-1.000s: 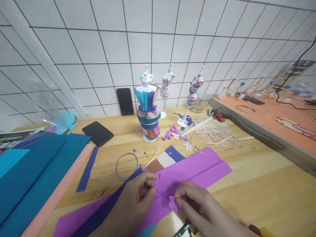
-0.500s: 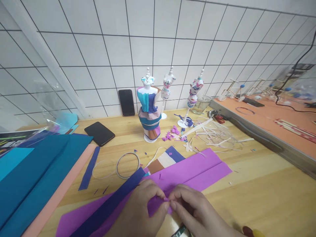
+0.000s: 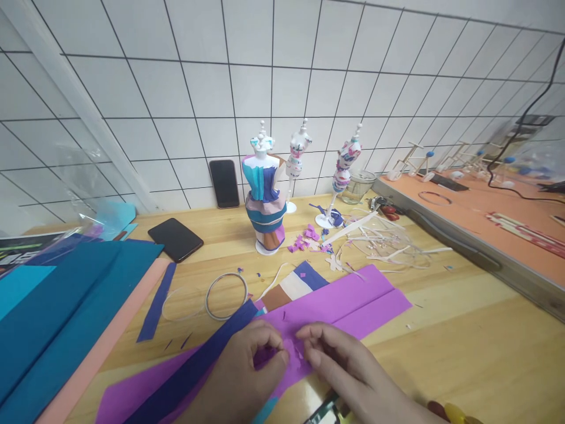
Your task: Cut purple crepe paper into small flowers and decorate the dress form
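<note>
Both hands meet at the bottom centre over a large purple paper sheet (image 3: 353,300). My left hand (image 3: 247,371) and my right hand (image 3: 348,371) pinch a small purple paper cutout (image 3: 292,350) between their fingertips. A dark blue paper strip (image 3: 207,359) runs diagonally under my left hand. Part of a metal tool (image 3: 324,412) shows beneath my right hand at the frame's lower edge; I cannot tell what it is.
A dressed mini mannequin (image 3: 265,194) and two more (image 3: 296,159) (image 3: 342,171) stand at the back. Two black phones (image 3: 175,238) (image 3: 223,182), a tape ring (image 3: 226,296), teal paper sheets (image 3: 57,306), paper scraps (image 3: 388,244) and a glass jar (image 3: 358,185) lie around. An orange board (image 3: 485,227) lies at the right.
My hands came together: the cutout was in my right fingers alone, then both hands closed on it. They now work it slightly higher on the purple sheet.
</note>
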